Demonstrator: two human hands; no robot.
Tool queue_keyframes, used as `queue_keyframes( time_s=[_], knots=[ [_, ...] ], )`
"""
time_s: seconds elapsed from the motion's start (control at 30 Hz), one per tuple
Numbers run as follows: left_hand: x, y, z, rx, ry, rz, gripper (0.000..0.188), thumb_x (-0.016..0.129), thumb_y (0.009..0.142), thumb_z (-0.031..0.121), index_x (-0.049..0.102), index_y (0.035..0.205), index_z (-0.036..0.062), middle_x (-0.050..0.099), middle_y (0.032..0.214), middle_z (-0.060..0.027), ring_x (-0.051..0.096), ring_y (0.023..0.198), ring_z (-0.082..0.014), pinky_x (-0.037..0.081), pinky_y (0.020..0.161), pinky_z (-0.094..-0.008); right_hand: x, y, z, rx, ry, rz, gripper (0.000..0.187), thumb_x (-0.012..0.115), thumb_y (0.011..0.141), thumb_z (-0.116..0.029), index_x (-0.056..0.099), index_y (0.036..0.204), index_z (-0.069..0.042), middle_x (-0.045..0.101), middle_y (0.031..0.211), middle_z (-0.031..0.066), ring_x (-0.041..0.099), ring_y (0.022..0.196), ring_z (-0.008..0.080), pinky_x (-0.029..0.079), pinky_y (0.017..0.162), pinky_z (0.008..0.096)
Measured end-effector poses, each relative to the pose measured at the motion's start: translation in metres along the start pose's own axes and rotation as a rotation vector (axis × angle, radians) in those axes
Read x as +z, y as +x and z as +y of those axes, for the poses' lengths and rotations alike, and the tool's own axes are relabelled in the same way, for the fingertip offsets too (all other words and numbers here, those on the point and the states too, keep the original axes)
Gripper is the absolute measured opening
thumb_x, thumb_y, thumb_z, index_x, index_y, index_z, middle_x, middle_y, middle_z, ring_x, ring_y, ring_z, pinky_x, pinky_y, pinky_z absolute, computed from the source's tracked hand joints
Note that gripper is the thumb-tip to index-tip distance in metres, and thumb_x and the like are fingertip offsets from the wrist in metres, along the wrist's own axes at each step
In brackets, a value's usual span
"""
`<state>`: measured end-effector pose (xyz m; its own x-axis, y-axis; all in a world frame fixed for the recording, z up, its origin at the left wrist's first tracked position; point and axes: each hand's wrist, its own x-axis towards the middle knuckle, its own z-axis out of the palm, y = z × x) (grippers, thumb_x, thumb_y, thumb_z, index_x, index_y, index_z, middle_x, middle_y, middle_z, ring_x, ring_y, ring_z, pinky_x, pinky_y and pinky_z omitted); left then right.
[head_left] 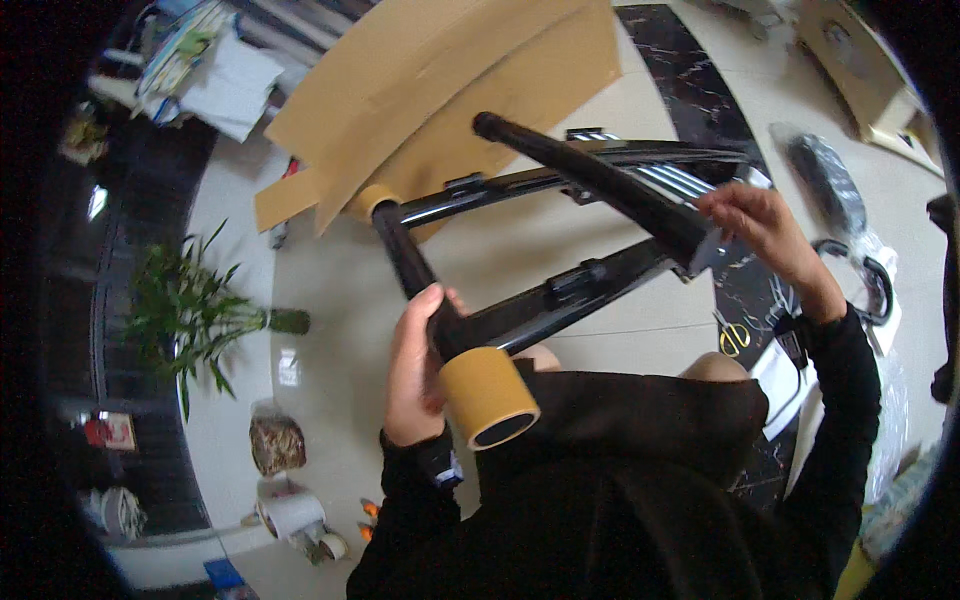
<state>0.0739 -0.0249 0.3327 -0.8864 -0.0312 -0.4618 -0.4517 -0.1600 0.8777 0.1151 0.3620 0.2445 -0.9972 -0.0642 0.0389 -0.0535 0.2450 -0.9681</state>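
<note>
Left hand [413,375] wraps a black tubular frame [540,308], likely heavy, stiff, slick, best held by its crossbar [405,258]; right hand [760,232]'s hold, from here, unclear.

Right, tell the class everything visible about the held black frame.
The black frame looks like glossy metal. Two long tubes bearing brackets meet a crossbar with tan, tape-like end sleeves; a thick bar crosses the other end. It slants away over the pale floor. The left hand grips the crossbar; the right hand is at the thick bar's end.

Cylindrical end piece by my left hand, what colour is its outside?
The end piece is tan-yellow outside, as the head view shows.
</note>
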Motion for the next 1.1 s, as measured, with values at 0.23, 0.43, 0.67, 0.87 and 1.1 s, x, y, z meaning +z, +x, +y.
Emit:
queue_keyframes(
  time_s=[0.23,0.43,0.67,0.87,1.1],
  knots=[
    [0.003,0.004,-0.001,-0.115,-0.129,0.019,0.028,0.066,0.093,0.042,0.064,0.096,0.0136,0.061,0.079,0.0028,0.060,0.068,-0.0099,0.049,0.060,-0.0240,-0.083,-0.007,0.026,0.019,0.129,0.481,0.033,0.058,0.102,-0.031,0.065,0.122,-0.005,0.070,0.101,0.0037,0.067,0.089,0.0108,0.052,0.079,0.0241],
    [-0.012,0.007,-0.001,-0.106,-0.085,-0.022,0.033,0.070,0.091,0.038,0.061,0.108,0.0110,0.060,0.091,-0.0001,0.059,0.083,-0.0109,0.051,0.073,-0.0251,-0.114,-0.018,0.061,0.100,0.298,0.611,0.032,0.060,0.101,-0.030,0.066,0.121,-0.004,0.071,0.104,0.0070,0.069,0.089,0.0126,0.054,0.080,0.0229],
    [-0.012,0.009,-0.005,-0.099,-0.170,-0.016,0.033,0.067,0.093,0.039,0.061,0.107,0.0098,0.059,0.090,0.0000,0.059,0.081,-0.0111,0.052,0.075,-0.0264,-0.075,0.005,0.062,0.148,0.069,0.257,0.053,0.062,0.097,-0.046,0.064,0.126,-0.002,0.069,0.117,0.0150,0.069,0.105,0.0227,0.052,0.097,0.0349],
    [0.001,0.001,0.007,0.019,-0.044,-0.044,0.035,0.064,0.095,0.043,0.061,0.105,0.0098,0.061,0.089,-0.0009,0.060,0.083,-0.0112,0.052,0.074,-0.0265,-0.029,0.017,0.015,-0.315,0.119,0.071,0.068,0.056,0.097,-0.054,0.054,0.140,-0.001,0.060,0.133,0.0188,0.056,0.127,0.0288,0.043,0.109,0.0394],
    [0.047,-0.004,0.044,0.630,0.532,-0.276,0.058,0.049,0.105,0.032,0.033,0.151,0.0019,0.053,0.131,-0.0140,0.062,0.105,-0.0218,0.052,0.089,-0.0314,-0.035,0.021,-0.096,-0.781,-0.659,0.022,0.093,0.082,0.068,-0.063,0.055,0.139,-0.008,0.050,0.144,0.0218,0.049,0.134,0.0379,0.040,0.111,0.0525]
  ],
)
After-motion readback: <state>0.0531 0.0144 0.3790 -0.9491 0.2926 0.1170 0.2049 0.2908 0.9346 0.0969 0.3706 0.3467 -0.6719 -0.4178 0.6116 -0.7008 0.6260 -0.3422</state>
